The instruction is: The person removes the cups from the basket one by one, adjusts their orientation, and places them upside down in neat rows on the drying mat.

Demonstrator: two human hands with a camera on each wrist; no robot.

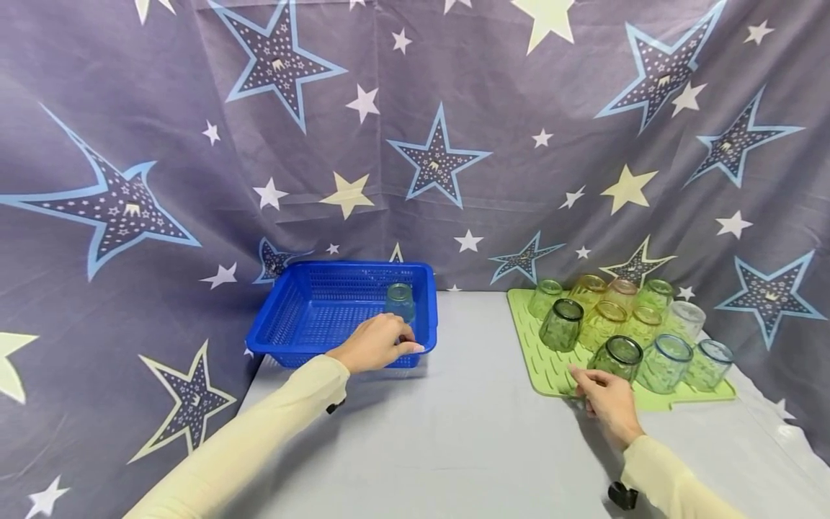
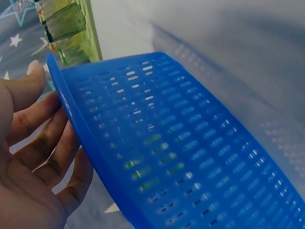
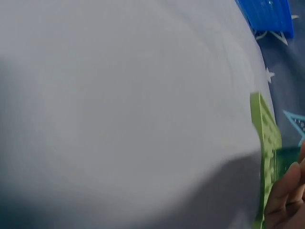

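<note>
My left hand (image 1: 379,342) is over the front right part of a blue plastic basket (image 1: 256,335), with its fingers loosely bent and nothing between them. In the left wrist view, these fingers (image 2: 43,112) lie by the basket's rim. Inside the basket, beyond the hand, a bluish-green glass (image 1: 400,303) stands in the right back corner. At the front of a green drying mat (image 1: 541,375), my right hand (image 1: 608,405) hovers close to a dark green glass (image 1: 619,355) that stands upside down. Its fingers are relaxed and hold nothing.
Several more upturned glasses crowd the mat, among them another dark green glass (image 1: 561,326), a yellow one (image 1: 603,328) and blue-rimmed ones (image 1: 665,364). A grey-white table (image 1: 454,432) lies between basket and mat. A star-patterned curtain (image 1: 415,86) hangs behind.
</note>
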